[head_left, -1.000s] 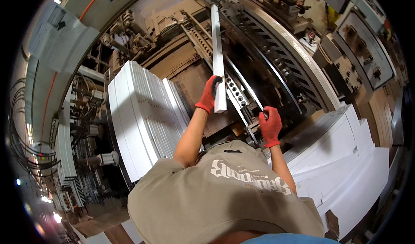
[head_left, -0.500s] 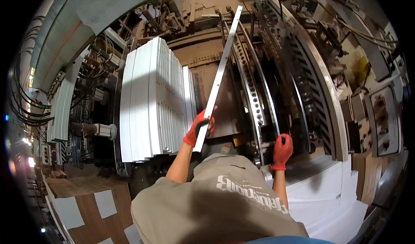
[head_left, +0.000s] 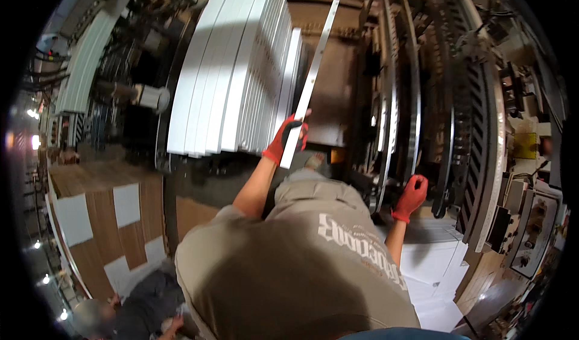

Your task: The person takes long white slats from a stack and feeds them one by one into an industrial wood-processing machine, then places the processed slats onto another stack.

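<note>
Looking down from head height over a person in a tan shirt, both hands wear red gloves. The left hand (head_left: 289, 136) is closed around the lower end of one long, narrow white strip (head_left: 313, 69). The strip's long axis runs up and slightly to the right from that hand, away from the body, its far end reaching toward the top of the view. It lies just beside the right-hand edge of a stack of white panels (head_left: 232, 69) standing on edge, which sits directly to the left of the strip; whether strip and stack touch cannot be told.

The right hand (head_left: 412, 196) is well apart, lower and to the right, curled near the curved metal rails (head_left: 416, 99) of a large machine. Whether it grips a rail or only rests there cannot be told. The left hand is the one on the strip and is far nearer the stack.

Counted: one strip, one stack of roughly a dozen panels, two gloved hands. A second person (head_left: 120, 316) crouches at lower left, on a floor of brown and white boards (head_left: 102, 219).
</note>
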Motion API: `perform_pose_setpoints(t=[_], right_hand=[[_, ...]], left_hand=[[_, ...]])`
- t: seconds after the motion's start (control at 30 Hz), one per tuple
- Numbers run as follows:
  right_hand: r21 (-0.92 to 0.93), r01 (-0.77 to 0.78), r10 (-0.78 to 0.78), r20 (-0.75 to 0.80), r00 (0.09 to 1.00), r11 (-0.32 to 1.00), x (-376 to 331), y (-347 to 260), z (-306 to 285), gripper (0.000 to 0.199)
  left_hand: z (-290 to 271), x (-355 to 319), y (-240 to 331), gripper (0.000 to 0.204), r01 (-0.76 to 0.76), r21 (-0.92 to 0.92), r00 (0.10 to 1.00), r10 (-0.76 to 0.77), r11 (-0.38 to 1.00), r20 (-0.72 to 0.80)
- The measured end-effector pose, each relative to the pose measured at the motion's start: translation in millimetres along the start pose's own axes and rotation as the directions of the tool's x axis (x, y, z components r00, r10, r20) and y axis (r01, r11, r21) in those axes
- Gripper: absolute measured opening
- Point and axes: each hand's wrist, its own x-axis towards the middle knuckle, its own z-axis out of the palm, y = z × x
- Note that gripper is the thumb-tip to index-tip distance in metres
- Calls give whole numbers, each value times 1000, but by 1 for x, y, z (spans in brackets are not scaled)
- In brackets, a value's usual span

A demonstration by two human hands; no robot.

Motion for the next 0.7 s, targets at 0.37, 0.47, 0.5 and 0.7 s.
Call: perform_pose_setpoints(t=[0.37, 0.47, 0.5, 0.7], right_hand=[[20, -26, 26, 5, 1000, 999, -2, -4, 2, 20], [7, -25, 25, 6, 1000, 1000, 0, 0, 2, 20], [3, -24, 24, 7, 1000, 1000, 0, 1, 3, 20], [-21, -37, 37, 7, 999, 999, 0, -1, 1, 19]], left_hand=[[-22, -7, -9, 50, -2, -6, 991, 1, 1000, -132], [-32, -1, -12, 50, -5, -8, 989, 4, 1000, -148], [-36, 1, -14, 49, -8, -6, 988, 7, 1000, -157], [-57, 18, -26, 38, -56, 604, 896, 307, 795, -321]])
